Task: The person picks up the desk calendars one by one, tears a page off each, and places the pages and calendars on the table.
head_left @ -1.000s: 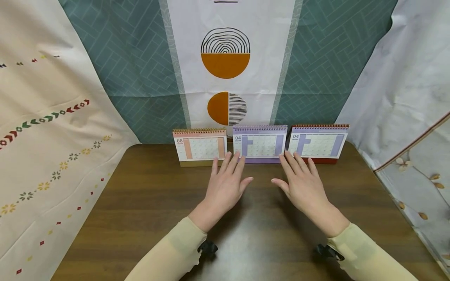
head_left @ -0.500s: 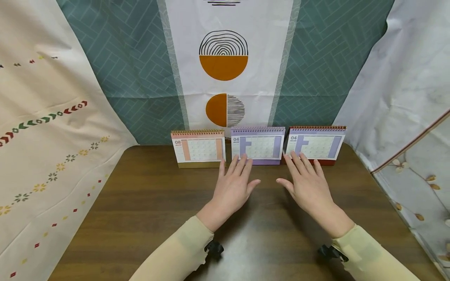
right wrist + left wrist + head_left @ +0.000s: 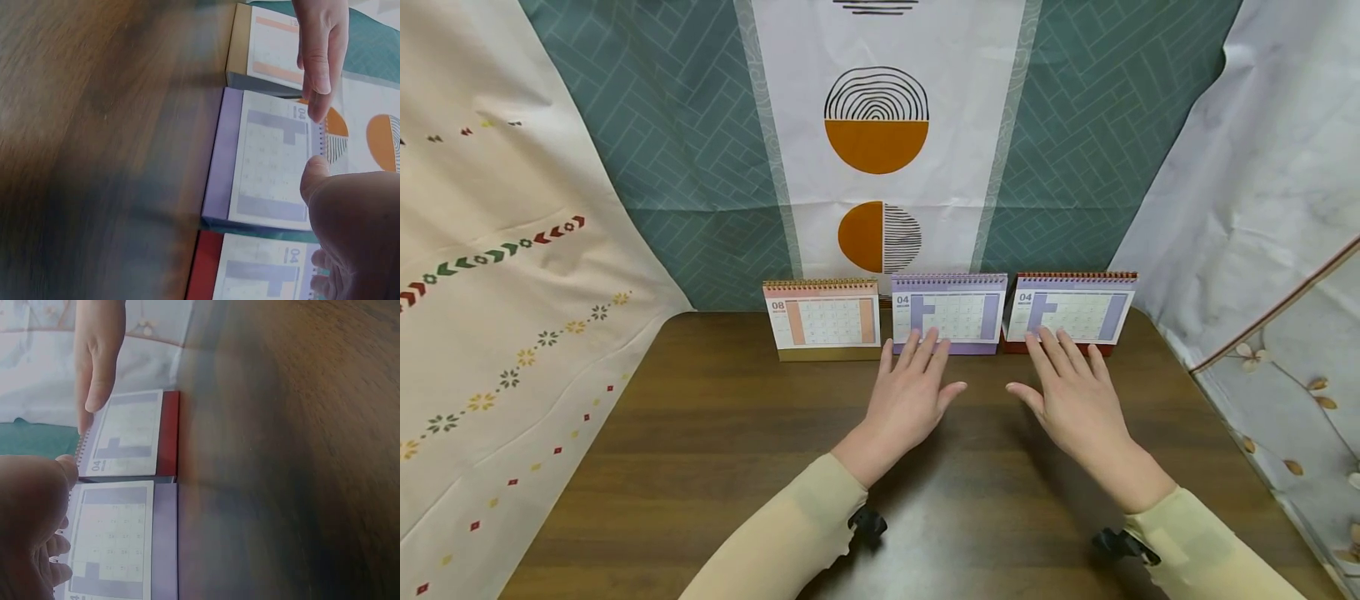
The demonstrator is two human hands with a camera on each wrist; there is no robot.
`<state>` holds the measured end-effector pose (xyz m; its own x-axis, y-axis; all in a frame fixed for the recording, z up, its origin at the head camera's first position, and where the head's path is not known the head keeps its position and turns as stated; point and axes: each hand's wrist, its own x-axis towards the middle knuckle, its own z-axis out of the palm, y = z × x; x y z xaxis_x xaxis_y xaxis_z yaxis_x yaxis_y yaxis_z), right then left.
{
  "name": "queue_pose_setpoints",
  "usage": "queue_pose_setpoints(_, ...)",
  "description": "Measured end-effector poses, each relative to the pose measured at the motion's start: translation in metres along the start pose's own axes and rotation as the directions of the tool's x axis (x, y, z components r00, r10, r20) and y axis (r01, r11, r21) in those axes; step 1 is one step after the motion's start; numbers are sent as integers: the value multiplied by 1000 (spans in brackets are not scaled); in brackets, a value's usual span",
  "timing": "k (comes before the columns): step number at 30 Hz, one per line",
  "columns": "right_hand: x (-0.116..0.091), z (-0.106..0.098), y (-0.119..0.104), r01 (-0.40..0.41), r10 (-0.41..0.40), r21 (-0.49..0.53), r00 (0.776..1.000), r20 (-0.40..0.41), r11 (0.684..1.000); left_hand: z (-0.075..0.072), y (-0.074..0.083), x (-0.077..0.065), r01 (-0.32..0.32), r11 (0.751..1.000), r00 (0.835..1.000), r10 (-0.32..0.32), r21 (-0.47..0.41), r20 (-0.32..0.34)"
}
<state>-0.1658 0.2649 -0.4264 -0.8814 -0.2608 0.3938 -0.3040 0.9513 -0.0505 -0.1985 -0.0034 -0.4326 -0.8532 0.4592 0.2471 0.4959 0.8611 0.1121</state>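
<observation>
Three spiral desk calendars stand in a row at the back of the table. The left one is a peach calendar (image 3: 826,321) with a gold base, marked 08. In the middle is a purple calendar (image 3: 958,312) marked 04. On the right stands a red-based calendar (image 3: 1075,312), also marked 04. My left hand (image 3: 906,400), fingers straight and palm down, hovers in front of the purple calendar, fingertips overlapping its lower edge. My right hand (image 3: 1078,404) hovers likewise before the red-based calendar. Both hands hold nothing. Their shadows fall on the wood below.
The dark wooden table (image 3: 715,467) extends toward me. A green and white patterned cloth (image 3: 700,167) hangs behind the calendars. Cream fabric (image 3: 512,292) borders the left side, and a pale floral cloth (image 3: 1285,333) the right. Black wrist devices sit under both sleeves.
Both hands have drifted to the right, the left from between the peach and purple calendars to before the purple one. The calendars keep their places; the head view has tilted slightly.
</observation>
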Motion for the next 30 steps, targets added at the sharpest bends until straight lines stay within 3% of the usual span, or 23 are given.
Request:
queue_pose_setpoints(8,-5,-3,13,-23,23,-4,1000,-7,1000,2,8,6,-23,999,999,23,-29,-29)
queue_pose_setpoints(24,-11,-4,38,-62,62,-13,998,-10,998,10,28,22,-29,996,999,33,-87,38)
queue_pose_setpoints(30,-15,-5,51,-78,78,-21,997,2,997,14,35,28,-43,997,998,45,-61,37)
